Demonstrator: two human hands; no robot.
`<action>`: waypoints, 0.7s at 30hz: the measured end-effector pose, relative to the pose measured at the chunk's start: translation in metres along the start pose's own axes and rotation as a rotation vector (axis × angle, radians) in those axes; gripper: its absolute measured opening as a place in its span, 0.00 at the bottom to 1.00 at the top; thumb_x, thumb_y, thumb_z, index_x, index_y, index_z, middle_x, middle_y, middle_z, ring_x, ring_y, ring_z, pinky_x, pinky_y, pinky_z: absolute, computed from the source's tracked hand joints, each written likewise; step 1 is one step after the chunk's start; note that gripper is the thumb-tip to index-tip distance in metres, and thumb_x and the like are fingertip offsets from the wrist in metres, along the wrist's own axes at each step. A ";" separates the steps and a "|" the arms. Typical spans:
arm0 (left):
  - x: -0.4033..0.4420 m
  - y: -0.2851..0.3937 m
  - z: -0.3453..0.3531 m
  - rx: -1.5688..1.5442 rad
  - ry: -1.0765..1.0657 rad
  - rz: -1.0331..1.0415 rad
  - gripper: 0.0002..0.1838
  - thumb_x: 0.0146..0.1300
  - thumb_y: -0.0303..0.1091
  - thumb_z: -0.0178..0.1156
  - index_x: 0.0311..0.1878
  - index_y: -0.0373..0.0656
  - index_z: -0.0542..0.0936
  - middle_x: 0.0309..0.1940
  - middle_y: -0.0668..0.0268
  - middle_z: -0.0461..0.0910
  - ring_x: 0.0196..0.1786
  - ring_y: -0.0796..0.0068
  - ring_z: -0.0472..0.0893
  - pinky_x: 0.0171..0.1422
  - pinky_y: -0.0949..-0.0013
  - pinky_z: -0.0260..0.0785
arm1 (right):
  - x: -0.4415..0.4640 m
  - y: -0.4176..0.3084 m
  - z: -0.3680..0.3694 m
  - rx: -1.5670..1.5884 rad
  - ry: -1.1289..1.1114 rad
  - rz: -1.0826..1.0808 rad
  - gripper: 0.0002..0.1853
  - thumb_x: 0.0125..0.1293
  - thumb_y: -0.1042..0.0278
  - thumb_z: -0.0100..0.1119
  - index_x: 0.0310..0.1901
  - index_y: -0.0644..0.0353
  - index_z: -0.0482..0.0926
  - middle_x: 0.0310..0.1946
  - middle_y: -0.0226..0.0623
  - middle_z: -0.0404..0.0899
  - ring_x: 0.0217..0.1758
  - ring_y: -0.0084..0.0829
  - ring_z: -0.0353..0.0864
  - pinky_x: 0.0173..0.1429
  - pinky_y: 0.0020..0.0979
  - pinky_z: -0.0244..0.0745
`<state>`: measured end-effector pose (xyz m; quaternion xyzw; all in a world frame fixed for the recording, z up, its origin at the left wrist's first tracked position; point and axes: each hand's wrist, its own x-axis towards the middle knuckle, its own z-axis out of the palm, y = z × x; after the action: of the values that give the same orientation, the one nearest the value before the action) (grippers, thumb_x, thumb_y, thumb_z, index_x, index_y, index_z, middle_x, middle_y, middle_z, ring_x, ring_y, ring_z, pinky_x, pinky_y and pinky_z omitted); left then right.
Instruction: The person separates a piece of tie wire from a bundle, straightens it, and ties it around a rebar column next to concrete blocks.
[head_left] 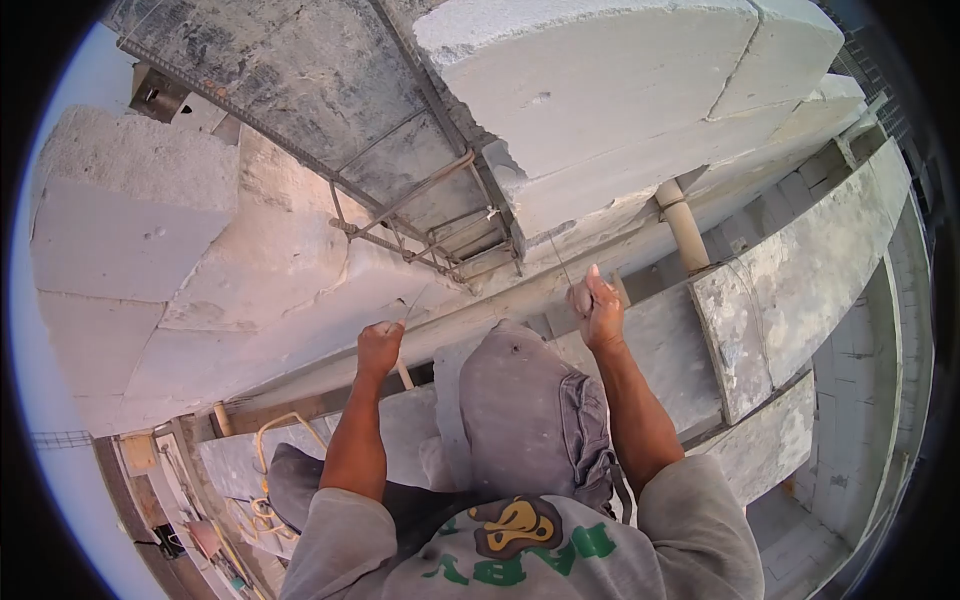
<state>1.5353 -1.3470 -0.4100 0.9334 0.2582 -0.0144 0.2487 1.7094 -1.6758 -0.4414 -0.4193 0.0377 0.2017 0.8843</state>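
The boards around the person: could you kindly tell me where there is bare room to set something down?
Mostly bare: the far-right board, beside the pipe, and the grey board between the right forearm and the far-right board. Crowded: the left board, where the yellow hose lies by the trouser leg.

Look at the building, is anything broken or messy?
Yes. The white wall at upper right looks chipped: its edge beside the metal bars is ragged, while its face is mostly smooth. Also, a yellow cord lies in loose loops at lower left, which looks untidy.
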 end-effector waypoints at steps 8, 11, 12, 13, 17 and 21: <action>0.010 -0.036 0.010 0.178 0.039 0.089 0.20 0.64 0.44 0.55 0.22 0.39 0.75 0.19 0.55 0.73 0.27 0.49 0.76 0.35 0.51 0.68 | 0.094 -0.099 -0.046 0.059 0.244 -0.046 0.25 0.72 0.56 0.46 0.16 0.49 0.56 0.09 0.25 0.47 0.12 0.26 0.48 0.28 0.33 0.58; 0.016 -0.037 0.000 0.383 0.115 0.354 0.20 0.64 0.46 0.56 0.23 0.41 0.76 0.19 0.55 0.75 0.28 0.50 0.77 0.34 0.52 0.69 | 0.128 -0.113 -0.045 0.062 0.312 -0.016 0.24 0.72 0.56 0.46 0.17 0.49 0.57 0.09 0.25 0.47 0.11 0.26 0.48 0.27 0.33 0.59; 0.017 -0.043 0.000 0.403 0.108 0.327 0.20 0.64 0.47 0.56 0.23 0.41 0.76 0.20 0.56 0.75 0.28 0.50 0.77 0.34 0.52 0.70 | 0.133 -0.113 -0.042 0.059 0.345 -0.017 0.23 0.72 0.56 0.46 0.17 0.49 0.58 0.09 0.25 0.47 0.11 0.26 0.47 0.27 0.34 0.59; 0.017 -0.047 0.004 0.416 0.099 0.304 0.20 0.64 0.47 0.56 0.24 0.41 0.77 0.20 0.56 0.76 0.29 0.50 0.78 0.35 0.52 0.70 | 0.132 -0.108 -0.041 0.065 0.384 -0.033 0.23 0.73 0.56 0.46 0.18 0.49 0.58 0.10 0.25 0.48 0.12 0.26 0.48 0.27 0.34 0.60; 0.024 -0.039 0.003 0.302 0.081 0.020 0.20 0.64 0.51 0.56 0.26 0.43 0.78 0.23 0.56 0.79 0.32 0.50 0.80 0.36 0.52 0.72 | 0.123 -0.099 -0.058 0.100 0.433 -0.113 0.21 0.73 0.56 0.45 0.20 0.50 0.62 0.11 0.25 0.54 0.13 0.27 0.54 0.28 0.34 0.64; 0.026 -0.049 0.009 0.307 0.201 -0.028 0.21 0.62 0.55 0.56 0.31 0.45 0.82 0.26 0.55 0.81 0.33 0.49 0.81 0.38 0.52 0.73 | 0.138 -0.098 -0.073 0.033 0.525 -0.096 0.17 0.73 0.55 0.45 0.26 0.53 0.69 0.14 0.27 0.64 0.17 0.28 0.66 0.30 0.33 0.71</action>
<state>1.5347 -1.3023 -0.4449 0.9535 0.2895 0.0365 0.0760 1.8809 -1.7422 -0.4500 -0.4442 0.2494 0.0433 0.8594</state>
